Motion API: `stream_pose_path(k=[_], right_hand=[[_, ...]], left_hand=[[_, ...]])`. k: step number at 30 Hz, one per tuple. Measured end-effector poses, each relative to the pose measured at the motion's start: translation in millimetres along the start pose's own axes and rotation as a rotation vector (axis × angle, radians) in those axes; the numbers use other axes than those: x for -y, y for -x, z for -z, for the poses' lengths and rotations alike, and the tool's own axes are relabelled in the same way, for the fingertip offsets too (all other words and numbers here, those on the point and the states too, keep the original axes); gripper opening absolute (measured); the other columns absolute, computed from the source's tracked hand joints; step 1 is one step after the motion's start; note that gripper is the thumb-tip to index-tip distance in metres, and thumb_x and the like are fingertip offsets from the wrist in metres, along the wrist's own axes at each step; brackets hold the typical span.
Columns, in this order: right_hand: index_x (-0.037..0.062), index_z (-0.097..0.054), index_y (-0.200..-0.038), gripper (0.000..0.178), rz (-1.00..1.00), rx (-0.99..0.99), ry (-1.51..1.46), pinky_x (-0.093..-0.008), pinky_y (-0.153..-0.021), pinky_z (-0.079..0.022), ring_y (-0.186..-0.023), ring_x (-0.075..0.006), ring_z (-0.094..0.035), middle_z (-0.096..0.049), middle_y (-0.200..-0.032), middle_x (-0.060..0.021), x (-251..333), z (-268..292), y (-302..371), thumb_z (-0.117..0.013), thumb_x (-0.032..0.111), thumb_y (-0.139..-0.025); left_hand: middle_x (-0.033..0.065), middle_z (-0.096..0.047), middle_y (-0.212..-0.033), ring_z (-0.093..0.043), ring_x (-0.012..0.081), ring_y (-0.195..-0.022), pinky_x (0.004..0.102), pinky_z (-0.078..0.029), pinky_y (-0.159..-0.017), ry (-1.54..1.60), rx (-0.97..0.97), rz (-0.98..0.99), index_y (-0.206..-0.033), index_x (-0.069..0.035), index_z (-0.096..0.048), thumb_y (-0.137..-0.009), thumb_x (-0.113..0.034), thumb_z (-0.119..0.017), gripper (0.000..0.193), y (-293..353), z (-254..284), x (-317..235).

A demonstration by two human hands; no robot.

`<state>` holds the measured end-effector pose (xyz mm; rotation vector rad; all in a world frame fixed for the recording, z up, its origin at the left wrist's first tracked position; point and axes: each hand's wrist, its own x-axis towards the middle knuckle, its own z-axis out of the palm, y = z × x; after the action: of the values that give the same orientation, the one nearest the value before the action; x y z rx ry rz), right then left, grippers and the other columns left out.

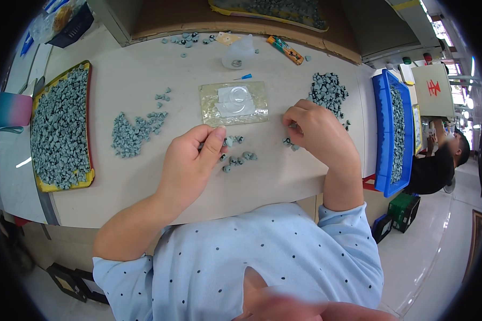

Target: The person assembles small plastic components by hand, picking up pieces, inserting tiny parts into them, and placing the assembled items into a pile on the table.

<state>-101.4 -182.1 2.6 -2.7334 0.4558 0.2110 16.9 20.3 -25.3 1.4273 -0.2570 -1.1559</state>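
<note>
My left hand is closed in a pinch above the table, a small grey-green piece partly showing between thumb and fingers. Just right of its fingertips lie several loose grey-green pieces with dark spots. My right hand is also closed, its fingertips pressed together; what they hold is mostly hidden. Under it are a few more pieces. Beyond and between the hands, a yellowish translucent pad carries a white sheet with a round clear dish.
Heaps of like pieces lie left and right. A full yellow tray stands far left, a blue bin far right. A blue-hubbed needle, translucent bottle and orange-green tube lie beyond the pad. A person sits right.
</note>
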Motion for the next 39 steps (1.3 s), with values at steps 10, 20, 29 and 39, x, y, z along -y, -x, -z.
stream_pose_path(k=[10,20,29,39], right_hand=[[0.0014,-0.065,-0.09,0.023,0.333,-0.173,-0.469,-0.0297,-0.065,-0.048,-0.076,-0.0225,-0.059,-0.057,-0.088,-0.0091,15,-16,1,-0.062,-0.006,-0.069],[0.001,-0.065,-0.093,0.019,0.265,-0.112,-0.75,-0.0273,-0.063,-0.05,-0.077,-0.0174,-0.061,-0.061,-0.087,-0.0071,27,-25,3,-0.067,0.001,-0.074],[0.0006,-0.064,-0.092,0.017,0.359,-0.235,-0.654,-0.0283,-0.063,-0.051,-0.077,-0.0207,-0.06,-0.061,-0.086,-0.0085,31,-34,-3,-0.065,0.0,-0.075],[0.0003,-0.062,-0.094,0.02,0.397,-0.264,-0.677,-0.0279,-0.062,-0.05,-0.076,-0.0206,-0.06,-0.06,-0.087,-0.0092,34,-34,-7,-0.063,-0.005,-0.074]], left_hand=[[0.0064,-0.053,-0.056,-0.043,0.0093,-0.048,0.0259,-0.036,-0.045,-0.414,-0.154,-0.392,-0.069,0.002,-0.051,-0.091,-0.024,-0.052,0.034,-10,-23,14],[0.0082,-0.044,-0.051,-0.038,0.0156,-0.043,0.0285,-0.032,-0.041,-0.622,-0.233,-0.676,-0.066,-0.001,-0.047,-0.087,-0.013,-0.056,0.026,-8,-30,13],[-0.0023,-0.045,-0.057,-0.037,0.0044,-0.049,0.0207,-0.031,-0.043,0.016,0.007,-0.139,-0.073,-0.002,-0.051,-0.093,-0.028,-0.048,0.032,-6,-23,9],[-0.0033,-0.044,-0.059,-0.037,0.0026,-0.05,0.0185,-0.03,-0.044,0.06,0.105,-0.081,-0.078,-0.003,-0.053,-0.094,-0.03,-0.045,0.033,-7,-10,7]])
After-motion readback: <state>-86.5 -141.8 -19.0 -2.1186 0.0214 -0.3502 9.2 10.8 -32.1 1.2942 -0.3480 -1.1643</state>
